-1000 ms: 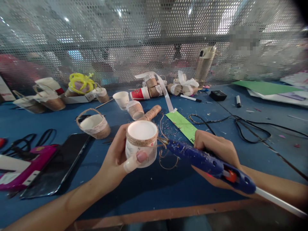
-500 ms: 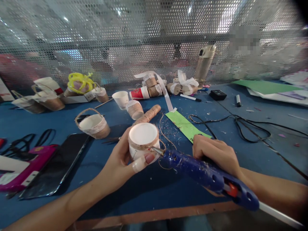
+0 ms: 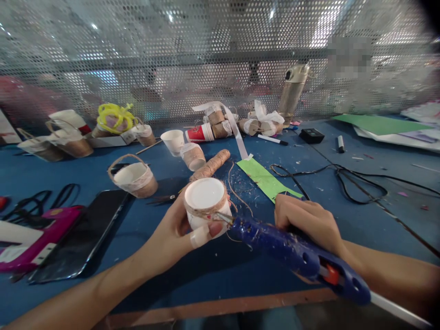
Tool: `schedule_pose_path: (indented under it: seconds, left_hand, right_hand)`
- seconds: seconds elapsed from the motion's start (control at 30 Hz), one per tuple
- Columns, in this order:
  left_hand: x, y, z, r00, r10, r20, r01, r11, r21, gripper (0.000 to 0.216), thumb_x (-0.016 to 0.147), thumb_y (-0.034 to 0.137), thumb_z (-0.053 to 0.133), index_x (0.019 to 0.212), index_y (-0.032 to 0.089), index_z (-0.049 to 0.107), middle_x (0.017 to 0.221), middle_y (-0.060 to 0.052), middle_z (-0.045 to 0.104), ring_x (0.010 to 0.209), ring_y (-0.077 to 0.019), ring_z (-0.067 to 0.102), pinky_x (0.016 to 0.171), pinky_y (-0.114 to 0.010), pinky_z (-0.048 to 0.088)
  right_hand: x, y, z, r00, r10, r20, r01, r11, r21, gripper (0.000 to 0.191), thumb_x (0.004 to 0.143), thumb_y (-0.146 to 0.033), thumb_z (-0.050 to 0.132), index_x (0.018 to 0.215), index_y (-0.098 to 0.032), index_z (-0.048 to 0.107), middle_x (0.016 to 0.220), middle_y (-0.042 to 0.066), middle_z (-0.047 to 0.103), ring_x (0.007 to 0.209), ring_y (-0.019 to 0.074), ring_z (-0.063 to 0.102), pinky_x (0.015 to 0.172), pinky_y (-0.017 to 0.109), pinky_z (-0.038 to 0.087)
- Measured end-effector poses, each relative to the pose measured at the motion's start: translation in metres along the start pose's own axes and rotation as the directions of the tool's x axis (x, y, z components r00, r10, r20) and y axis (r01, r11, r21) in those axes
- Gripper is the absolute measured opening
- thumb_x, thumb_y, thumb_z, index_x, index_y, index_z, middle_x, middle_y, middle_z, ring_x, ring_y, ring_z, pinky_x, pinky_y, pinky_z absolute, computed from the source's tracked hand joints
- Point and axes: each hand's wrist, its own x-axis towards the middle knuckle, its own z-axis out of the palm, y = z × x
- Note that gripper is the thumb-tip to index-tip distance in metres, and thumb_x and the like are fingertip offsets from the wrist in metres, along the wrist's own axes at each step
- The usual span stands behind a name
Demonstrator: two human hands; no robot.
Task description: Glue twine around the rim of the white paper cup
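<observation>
My left hand (image 3: 175, 233) is wrapped round a small white paper cup (image 3: 205, 201), held bottom up, with brown twine wound round its upper edge. A plaster covers the thumb tip. My right hand (image 3: 307, 220) grips a blue glue gun (image 3: 292, 252). Its metal nozzle touches the twine band on the cup's right side. Loose twine trails from the cup to a twine spool (image 3: 211, 166) lying behind it on the blue table (image 3: 220, 270).
A small cup basket with a twine handle (image 3: 134, 176), a black phone (image 3: 82, 233), a pink tool (image 3: 37, 233), black scissors (image 3: 44, 199), a green paper strip (image 3: 264, 181), a black cable (image 3: 343, 178), more cups (image 3: 192, 137) and a metal flask (image 3: 292, 91) stand before a perforated metal screen (image 3: 206, 55).
The cup has come down lower and tipped slightly. The glue gun's nozzle moved in from beside the cup to touch the twine band.
</observation>
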Motion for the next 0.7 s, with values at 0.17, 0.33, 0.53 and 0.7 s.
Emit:
schedule_pose_path:
  seconds: [0.17,0.33,0.53,0.7]
  left_hand:
    - [0.000,-0.001,-0.003,0.998,-0.043,0.046,0.047,0.994,-0.099,0.049,0.072,0.032,0.076,0.117,0.022,0.056,0.107,-0.008,0.071,0.096,-0.0277,0.067,0.085,-0.037,0.055]
    - [0.001,-0.006,-0.012,0.982,0.039,0.184,-0.002,0.980,-0.198,0.045,0.077,0.034,0.071,0.119,0.022,0.059,0.111,-0.008,0.070,0.096,-0.0291,0.066,0.083,-0.039,0.055]
    - [0.003,-0.002,-0.011,0.972,0.019,0.235,0.048,0.960,-0.276,0.049,0.075,0.035,0.072,0.121,0.024,0.057,0.109,-0.009,0.068,0.092,-0.0281,0.066,0.079,-0.040,0.057]
    - [0.003,-0.004,-0.008,0.985,0.034,0.168,0.006,0.973,-0.231,0.048,0.072,0.033,0.074,0.117,0.021,0.061,0.100,-0.006,0.071,0.086,-0.0237,0.067,0.076,-0.032,0.056]
  right_hand:
    - [0.002,-0.003,-0.001,1.000,0.012,-0.018,-0.011,1.000,0.019,0.024,0.082,-0.011,0.049,0.070,-0.022,0.032,0.066,-0.002,0.038,0.057,0.0110,0.039,0.050,0.025,0.027]
    - [0.003,0.003,0.000,0.994,0.066,-0.091,-0.068,0.997,-0.021,0.031,0.067,-0.010,0.059,0.069,-0.022,0.030,0.065,-0.005,0.032,0.055,0.0090,0.029,0.051,0.023,0.025]
    - [0.003,0.004,0.001,0.989,0.098,-0.113,-0.099,0.995,0.004,0.033,0.064,-0.004,0.057,0.068,-0.022,0.030,0.065,-0.004,0.034,0.055,0.0098,0.030,0.050,0.024,0.026]
    - [0.003,0.001,0.000,0.993,0.089,-0.075,-0.088,0.996,0.009,0.034,0.063,-0.005,0.058,0.069,-0.023,0.030,0.064,-0.004,0.036,0.054,0.0105,0.032,0.049,0.025,0.027]
